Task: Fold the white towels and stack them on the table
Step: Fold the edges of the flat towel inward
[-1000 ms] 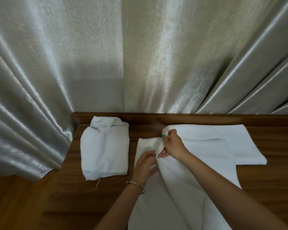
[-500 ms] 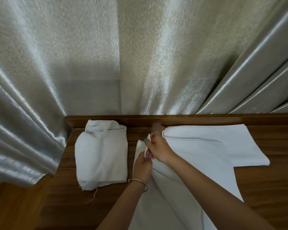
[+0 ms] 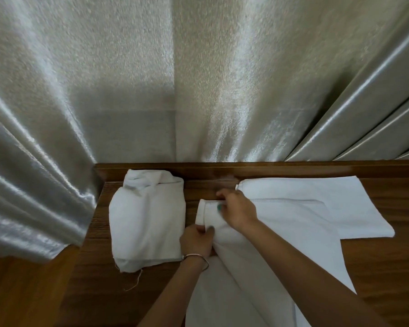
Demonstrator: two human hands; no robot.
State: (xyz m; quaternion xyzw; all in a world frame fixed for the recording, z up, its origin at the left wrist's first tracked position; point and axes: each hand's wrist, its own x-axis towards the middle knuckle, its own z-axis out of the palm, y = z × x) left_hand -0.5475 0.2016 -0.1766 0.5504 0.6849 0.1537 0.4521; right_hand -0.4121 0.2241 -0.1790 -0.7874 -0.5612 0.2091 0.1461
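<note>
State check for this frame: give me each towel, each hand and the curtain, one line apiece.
Folded towel: folded, lying flat on the table.
Large towel: partly spread, near end draped over the table's front edge.
Left hand: pinching the large towel's edge.
Right hand: pressing on its top-left corner.
Curtain: drawn shut.

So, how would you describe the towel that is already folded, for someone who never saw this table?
Find the wooden table before the silvery curtain. At its far left corner lies the folded towel, a compact bundle with a loose thread; no hand touches it, unlike the spread towel beside it.
</note>
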